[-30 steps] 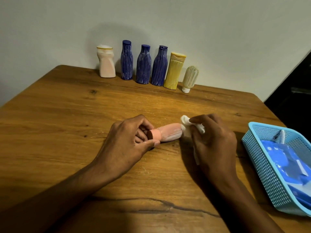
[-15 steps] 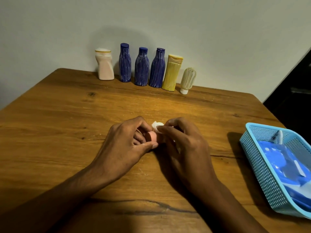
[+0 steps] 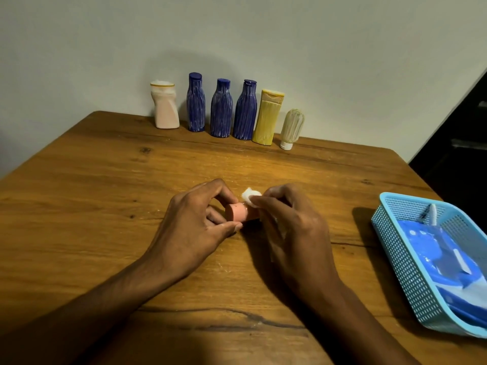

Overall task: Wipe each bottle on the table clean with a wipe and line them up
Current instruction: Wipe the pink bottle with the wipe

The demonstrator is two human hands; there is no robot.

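Observation:
A small pink bottle (image 3: pixel 238 213) lies on its side in the middle of the wooden table (image 3: pixel 105 185). My left hand (image 3: pixel 196 227) pinches its capped end between thumb and fingers. My right hand (image 3: pixel 292 230) covers the rest of the bottle and holds a white wipe (image 3: pixel 249 194) against it; most of the bottle's body is hidden under that hand. Along the wall stands a row of bottles: a pale pink one (image 3: pixel 164 105), three dark blue ones (image 3: pixel 221 109), a yellow one (image 3: pixel 268 117) and a small cream one on its cap (image 3: pixel 291 129).
A light blue mesh basket (image 3: pixel 405 264) with a blue wipes pack (image 3: pixel 448 256) stands at the table's right edge. The wall runs just behind the bottle row. A dark gap opens beyond the table's far right corner.
My right hand has slid left along the pink bottle with the wipe, from its far end to near the cap, covering the body. My left hand has kept its grip.

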